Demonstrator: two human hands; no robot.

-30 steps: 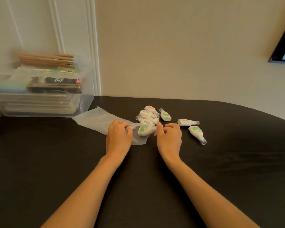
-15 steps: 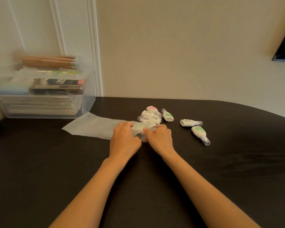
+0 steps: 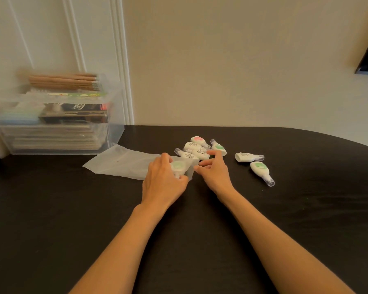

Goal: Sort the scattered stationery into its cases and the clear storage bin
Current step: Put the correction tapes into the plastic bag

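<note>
Currently, on a black table, a clear storage bin of stationery stands far left, and a frosted pouch lies before it. Bagging seems underway: the left hand grips the pouch mouth over one green-labelled correction tape, while the right hand, fingers loosely spread, reaches toward the loose correction tapes. Next probably comes picking another; their print is illegible.

Storage bin sits left of the pouch, correction tapes right
</note>
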